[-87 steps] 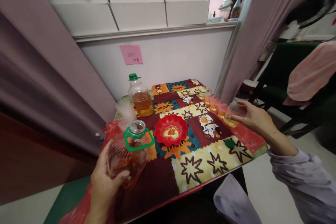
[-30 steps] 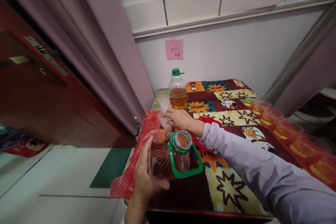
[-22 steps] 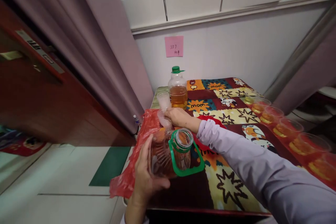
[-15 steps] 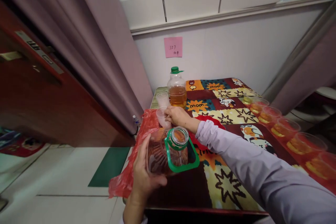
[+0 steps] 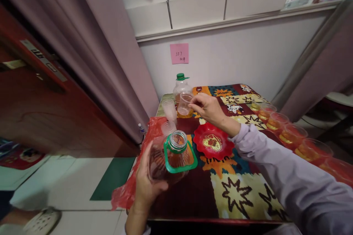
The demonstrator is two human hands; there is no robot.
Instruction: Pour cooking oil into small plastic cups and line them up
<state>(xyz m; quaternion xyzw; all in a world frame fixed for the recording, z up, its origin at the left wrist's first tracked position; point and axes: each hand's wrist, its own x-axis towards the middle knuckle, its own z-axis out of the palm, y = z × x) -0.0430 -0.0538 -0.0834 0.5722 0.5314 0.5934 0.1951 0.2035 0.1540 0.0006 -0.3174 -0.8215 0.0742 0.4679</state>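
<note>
My left hand (image 5: 145, 186) grips the body of an uncapped clear jug (image 5: 168, 158) with a green handle and a little amber liquid, held tilted over the table's near left corner. My right hand (image 5: 208, 107) pinches an empty clear plastic cup (image 5: 184, 104), lifted above the table in front of a capped bottle (image 5: 179, 87) of amber liquid. Two more empty cups (image 5: 168, 109) stand just left of it, one above the jug's mouth.
A red dish (image 5: 213, 141) lies on the patterned tablecloth (image 5: 237, 194). Several filled cups (image 5: 286, 128) line the right edge. A red plastic bag (image 5: 129, 191) hangs off the left corner. A curtain and door are to the left, a pink note (image 5: 179, 53) on the wall.
My right hand left the row of filled cups, crossed to the stack of empty cups at the left, took one and lifted it up and rightward. The jug stays in my left hand.
</note>
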